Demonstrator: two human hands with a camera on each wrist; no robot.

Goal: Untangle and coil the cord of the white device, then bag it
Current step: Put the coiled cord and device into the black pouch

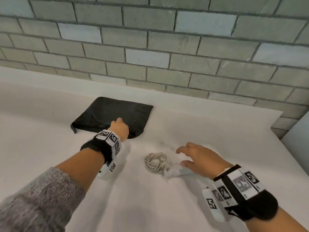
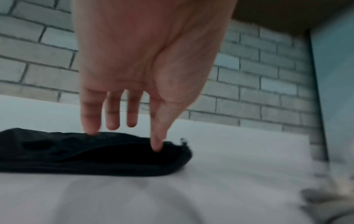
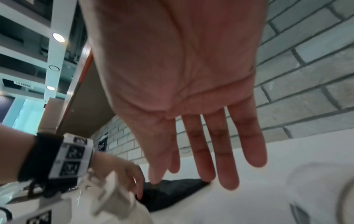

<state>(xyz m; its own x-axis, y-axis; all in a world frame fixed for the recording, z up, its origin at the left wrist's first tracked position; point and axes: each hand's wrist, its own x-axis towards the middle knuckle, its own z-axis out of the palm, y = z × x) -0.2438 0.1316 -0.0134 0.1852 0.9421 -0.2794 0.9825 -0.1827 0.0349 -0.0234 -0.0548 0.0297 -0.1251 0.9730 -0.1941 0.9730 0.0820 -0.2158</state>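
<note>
1. Right hand (image 1: 199, 158) hovers just above the white device (image 1: 177, 172), fingers (image 3: 226, 151) straight and slightly spread, holding nothing.
2. Left hand (image 1: 119, 129) reaches onto the black zip pouch (image 1: 113, 114); its fingers (image 2: 90, 115) are extended, and two fingertips touch the fabric near the zipper end.
3. One device, one coiled white cord (image 1: 155, 160), one pouch, all on the white surface (image 1: 150, 206).
4. Cord lies just left of the right fingers; the pouch sits farther back, below the brick wall (image 1: 167, 39).

Black bag (image 1: 115, 113) – white coiled cord (image 1: 154, 160) – white counter (image 1: 167, 198), grey brick-pattern wall (image 1: 167, 47), heathered grey sleeve (image 1: 36, 198).
</note>
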